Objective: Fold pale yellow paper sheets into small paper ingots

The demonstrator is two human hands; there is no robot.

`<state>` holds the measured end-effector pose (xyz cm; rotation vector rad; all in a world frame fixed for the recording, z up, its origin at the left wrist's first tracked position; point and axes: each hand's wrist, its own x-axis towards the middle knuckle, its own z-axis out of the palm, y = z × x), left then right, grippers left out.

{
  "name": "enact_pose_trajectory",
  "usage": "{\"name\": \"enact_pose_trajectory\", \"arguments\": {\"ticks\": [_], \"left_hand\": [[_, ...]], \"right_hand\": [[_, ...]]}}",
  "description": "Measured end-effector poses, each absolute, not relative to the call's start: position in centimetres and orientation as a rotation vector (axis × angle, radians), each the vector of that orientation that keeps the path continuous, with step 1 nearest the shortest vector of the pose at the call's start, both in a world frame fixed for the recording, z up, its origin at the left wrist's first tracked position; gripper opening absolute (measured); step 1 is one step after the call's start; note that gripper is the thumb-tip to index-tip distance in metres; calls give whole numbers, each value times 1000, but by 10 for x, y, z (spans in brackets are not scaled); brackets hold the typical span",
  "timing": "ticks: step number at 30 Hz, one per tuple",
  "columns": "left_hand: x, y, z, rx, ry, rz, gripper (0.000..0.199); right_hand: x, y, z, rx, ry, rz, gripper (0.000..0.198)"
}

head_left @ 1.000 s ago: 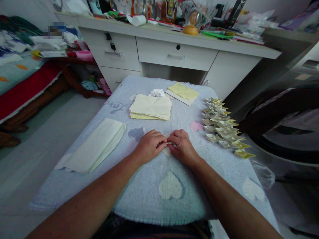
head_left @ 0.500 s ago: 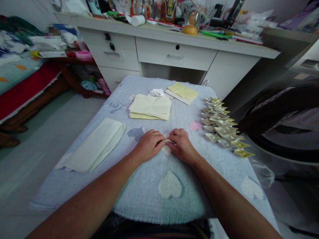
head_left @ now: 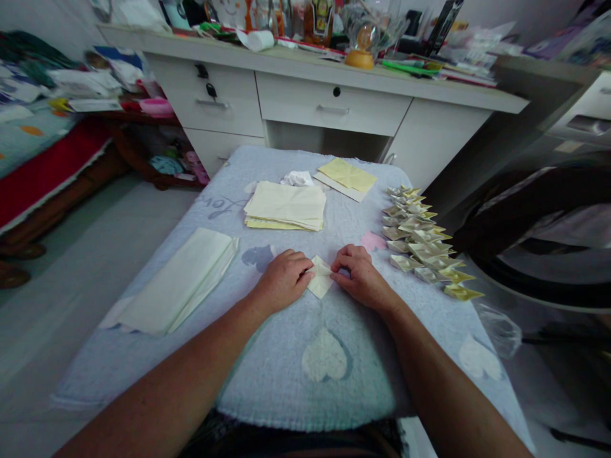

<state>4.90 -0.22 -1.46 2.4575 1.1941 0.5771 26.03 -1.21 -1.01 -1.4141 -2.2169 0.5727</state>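
A small folded paper square (head_left: pixel 320 278), pale cream, lies turned like a diamond on the cloth in front of me. My left hand (head_left: pixel 285 280) pinches its left corner between thumb and fingers. At the opposite corner, my right hand (head_left: pixel 357 275) is closed on the paper in the same way. Beyond the hands sits a stack of cream and yellow paper sheets (head_left: pixel 286 205). On the right stand rows of folded paper boats (head_left: pixel 424 242), several of them, in cream and yellow.
A blue-grey cloth (head_left: pixel 272 362) covers the table. A thick folded wad of pale paper (head_left: pixel 179 280) lies left. Yellow paper (head_left: pixel 348 175) and a crumpled white tissue (head_left: pixel 296 179) rest at the back. Behind is a white desk (head_left: pixel 329 95); a washing machine (head_left: pixel 539 254) stands right.
The folded paper now lies flatter and shows more of its face. My right hand has shifted slightly right, widening the distance between my hands. The view has moved a little.
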Motion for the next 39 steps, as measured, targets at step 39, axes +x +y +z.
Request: {"name": "enact_pose_trajectory", "arguments": {"ticks": [39], "left_hand": [[56,-5,-14,2435,1530,406,19]], "right_hand": [[263,-7,-9,-1373,-1961,503,5]]}}
